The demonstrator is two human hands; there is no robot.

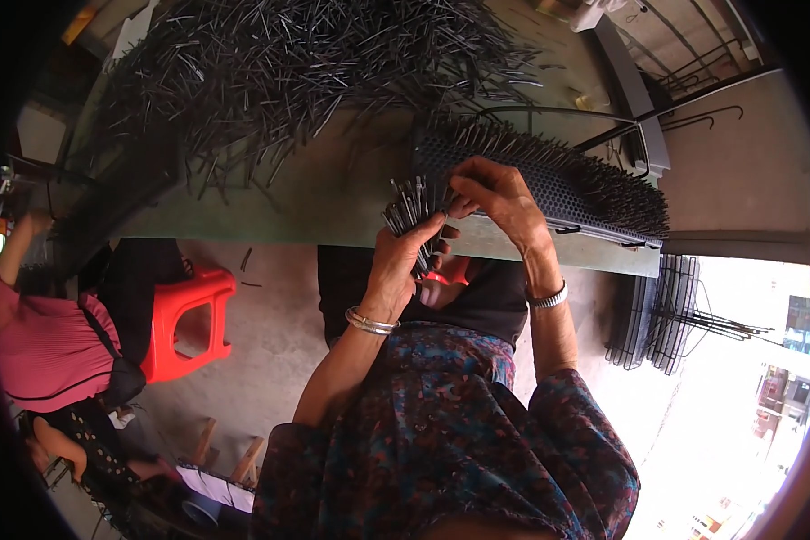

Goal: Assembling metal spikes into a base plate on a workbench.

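A bundle of thin dark rods stands up out of my left hand, whose fingers are wrapped round it just off the table's near edge. Close by on the right, my right hand is closed in a pinch, thumb against fingers. What lies between those fingertips is too small to make out. Both hands are by the left end of a long black perforated rack. Rows of upright dark rods fill much of the rack toward its far side and right end.
A large heap of loose dark rods covers the back of the greenish table. At left, a person in a pink top sits by a red plastic stool. Black wire racks stand on the floor at right.
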